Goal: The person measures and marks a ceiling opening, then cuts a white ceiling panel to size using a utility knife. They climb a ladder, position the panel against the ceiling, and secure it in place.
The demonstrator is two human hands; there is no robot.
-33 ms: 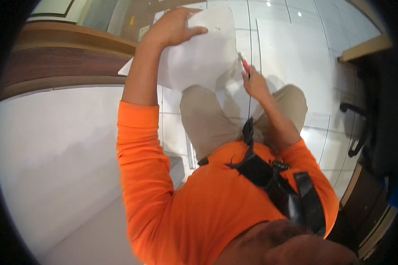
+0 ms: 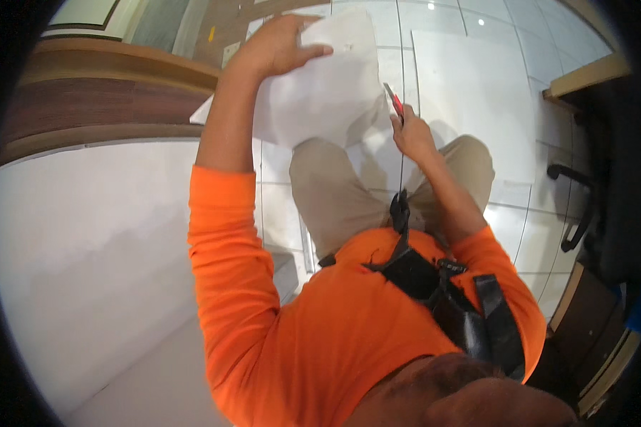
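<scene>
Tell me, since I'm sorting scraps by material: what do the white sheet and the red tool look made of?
Sheet: thin matte paper, judging by how it bends and sags under the left hand.
Tool in the right hand: a glossy red part, probably plastic, with a pale tip; it is too small to be sure.

below me runs a glossy floor of large white square tiles, reaching far and right. on my left stands a broad plain white tabletop. far off, small pale scraps lie on brown flooring.
</scene>
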